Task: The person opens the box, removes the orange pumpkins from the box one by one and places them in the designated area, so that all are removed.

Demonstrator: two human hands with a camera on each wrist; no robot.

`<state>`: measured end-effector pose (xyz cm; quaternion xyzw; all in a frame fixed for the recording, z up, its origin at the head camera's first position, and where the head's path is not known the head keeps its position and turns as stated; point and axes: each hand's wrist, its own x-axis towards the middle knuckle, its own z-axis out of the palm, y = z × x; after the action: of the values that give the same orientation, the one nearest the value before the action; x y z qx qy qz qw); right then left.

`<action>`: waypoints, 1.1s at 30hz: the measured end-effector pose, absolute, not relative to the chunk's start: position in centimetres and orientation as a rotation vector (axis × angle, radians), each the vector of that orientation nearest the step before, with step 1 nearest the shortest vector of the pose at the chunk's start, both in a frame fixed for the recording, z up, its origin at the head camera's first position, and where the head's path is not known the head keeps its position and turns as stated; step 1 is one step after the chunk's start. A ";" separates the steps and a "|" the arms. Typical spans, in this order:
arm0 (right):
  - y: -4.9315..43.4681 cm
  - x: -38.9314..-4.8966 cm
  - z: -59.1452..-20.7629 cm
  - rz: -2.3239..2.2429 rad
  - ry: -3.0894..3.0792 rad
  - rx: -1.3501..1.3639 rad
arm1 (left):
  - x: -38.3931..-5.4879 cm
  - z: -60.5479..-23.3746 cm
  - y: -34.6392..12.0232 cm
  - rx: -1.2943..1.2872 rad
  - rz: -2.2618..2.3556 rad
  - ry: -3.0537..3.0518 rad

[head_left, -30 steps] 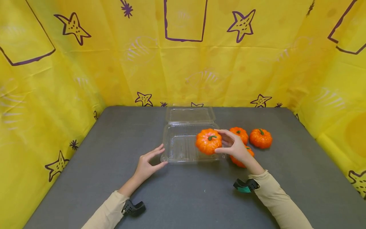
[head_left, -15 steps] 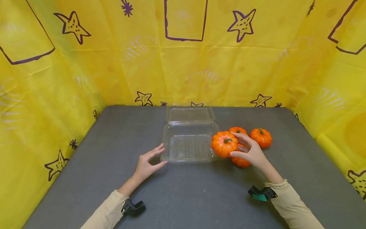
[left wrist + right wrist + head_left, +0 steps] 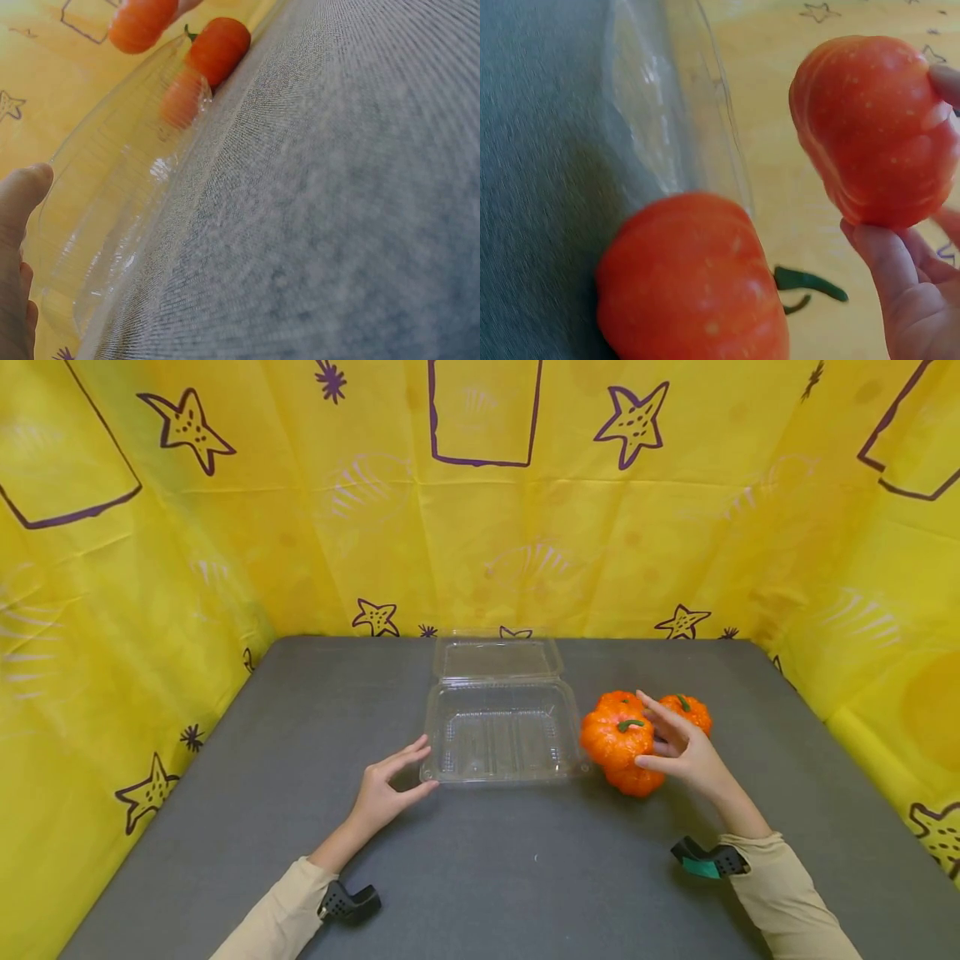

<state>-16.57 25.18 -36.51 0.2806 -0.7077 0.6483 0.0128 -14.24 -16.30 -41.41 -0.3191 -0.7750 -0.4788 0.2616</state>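
Observation:
A small orange pumpkin with a curved green stem is held between the thumb and fingers of my right hand. In the right wrist view the held pumpkin hangs in the air, above another pumpkin standing on the table. My left hand rests at the front left corner of a clear plastic clamshell container. Its fingers are spread and fairly straight, and in the left wrist view the thumb lies right at the container's rim. The container's lid is folded back, and nothing lies inside.
Several pumpkins are grouped right of the container: a front one partly covered by the held pumpkin, a back one, and one farther right partly behind the hand. Yellow patterned cloth encloses the dark grey table.
My right hand has carried the pumpkin rightward, from over the container to over the other pumpkins. The left hand and the container have stayed where they were.

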 end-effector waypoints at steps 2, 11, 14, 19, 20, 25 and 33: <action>25.7 -16.6 -36.4 2.010 -2.208 0.904 | -14.3 -41.4 -16.3 -0.866 -1.292 -2.095; 28.1 -16.9 -35.6 1.958 -2.225 0.888 | -14.1 -41.2 -16.3 -0.845 -1.282 -2.120; 28.7 -16.9 -35.3 1.917 -2.203 0.913 | -14.1 -41.3 -16.3 -0.843 -1.281 -2.126; 29.7 -16.8 -35.0 1.917 -2.165 0.913 | -14.1 -41.3 -16.2 -0.837 -1.282 -2.129; 29.9 -16.8 -34.9 1.919 -2.164 0.911 | -14.1 -41.3 -16.2 -0.838 -1.283 -2.130; 30.8 -16.9 -34.9 1.916 -2.207 0.873 | -14.2 -41.3 -16.3 -0.841 -1.291 -2.124; 32.3 -16.9 -34.9 1.989 -2.225 0.856 | -14.2 -41.5 -16.3 -0.840 -1.295 -2.123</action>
<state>-16.88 32.30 -34.91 0.2757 -0.7165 0.6405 0.0181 -14.16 -16.29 -41.47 -0.3095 -0.7820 -0.4768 0.2555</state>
